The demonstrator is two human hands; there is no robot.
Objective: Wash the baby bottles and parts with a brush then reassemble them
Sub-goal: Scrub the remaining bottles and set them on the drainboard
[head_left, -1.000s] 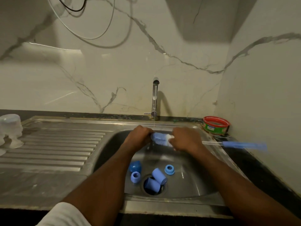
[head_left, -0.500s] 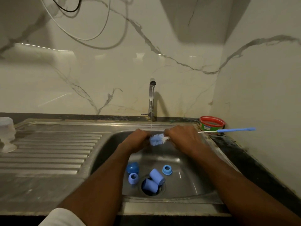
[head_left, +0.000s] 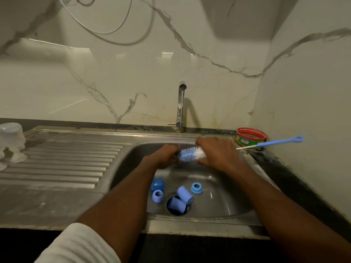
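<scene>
Both hands are over the sink [head_left: 235,198], right under the tap [head_left: 181,107], and a thin stream of water runs down between them. The right hand [head_left: 218,154] is wrapped around the brush [head_left: 191,153] near its bristled head, blue and white bristles poking out to the left of the fingers. The blue handle sticks out to the right, past the sink edge, with its loop end up near the wall. The left hand [head_left: 166,155] is curled shut at the tip of the bristles; whatever it grips is hidden by the fingers, so I cannot tell what part it is.

Down in the basin, the blue parts lie loose. Two caps [head_left: 185,194] lie tipped at the drain, one partly inside the drain hole. One ring [head_left: 157,195] sits just left of the drain, another ring [head_left: 196,187] to the right of it. A dark blue piece [head_left: 157,184] lies just behind the left ring.

On the drainboard at far left stand pale clear pieces [head_left: 11,143], blurred. A red-rimmed tub [head_left: 250,136] sits on the desk in the right corner, behind the brush handle.
</scene>
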